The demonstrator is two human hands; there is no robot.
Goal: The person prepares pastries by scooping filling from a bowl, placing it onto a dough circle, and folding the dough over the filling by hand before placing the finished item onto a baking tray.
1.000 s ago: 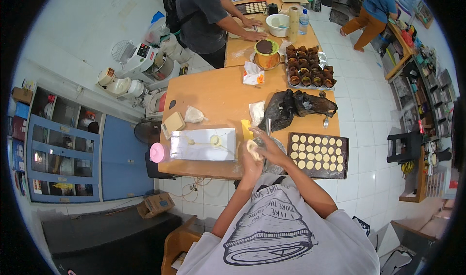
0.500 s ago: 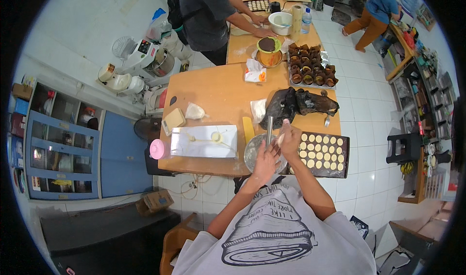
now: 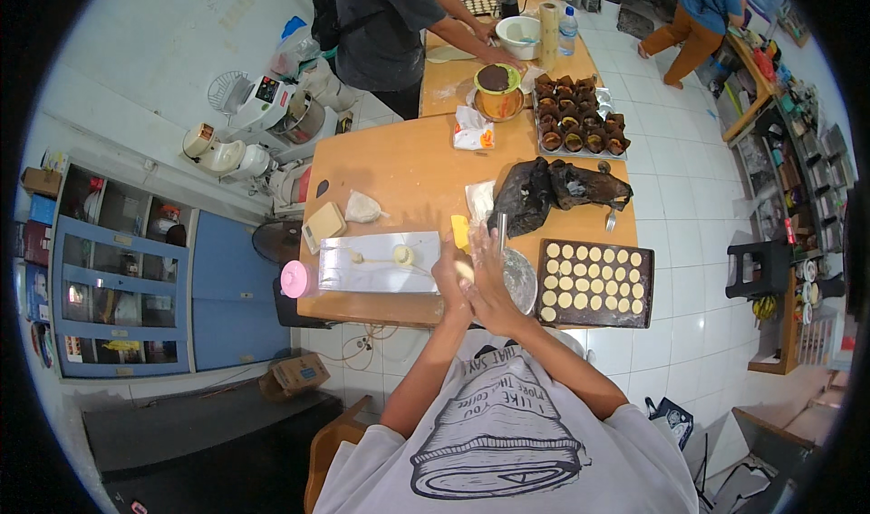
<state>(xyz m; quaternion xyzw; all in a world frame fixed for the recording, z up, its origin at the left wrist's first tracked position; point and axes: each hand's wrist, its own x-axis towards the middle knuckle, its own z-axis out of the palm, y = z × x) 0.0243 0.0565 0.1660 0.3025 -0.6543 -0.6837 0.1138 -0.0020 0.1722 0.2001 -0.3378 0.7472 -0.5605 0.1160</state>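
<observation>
My left hand (image 3: 449, 278) and my right hand (image 3: 488, 283) are brought together over the table's near edge, pressing a pale piece of dough (image 3: 464, 267) between them. The right hand's fingers stretch forward along it; the left hand's fingers curl around its other side. Just right of my hands sits a floury metal bowl (image 3: 520, 286), partly covered by the right hand. A shiny metal handle (image 3: 502, 229) stands up behind my fingers. The yellow scraper (image 3: 460, 231) lies beyond, partly hidden. At the right, a dark tray (image 3: 645, 283) carries rows of pale round dough pieces.
To the left are a white board (image 3: 376, 278) with two dough lumps, a pink container (image 3: 294, 279) and a scale (image 3: 323, 227). Black plastic bags (image 3: 526, 201), a fork (image 3: 612, 220) and a tray of dark-wrapped muffins (image 3: 580, 115) lie farther off. A co-worker (image 3: 385, 33) works at the far table.
Both hands have shifted left, off the bowl, and closed together around the dough. Another round piece now shows at the tray's near left corner, where my right arm was.
</observation>
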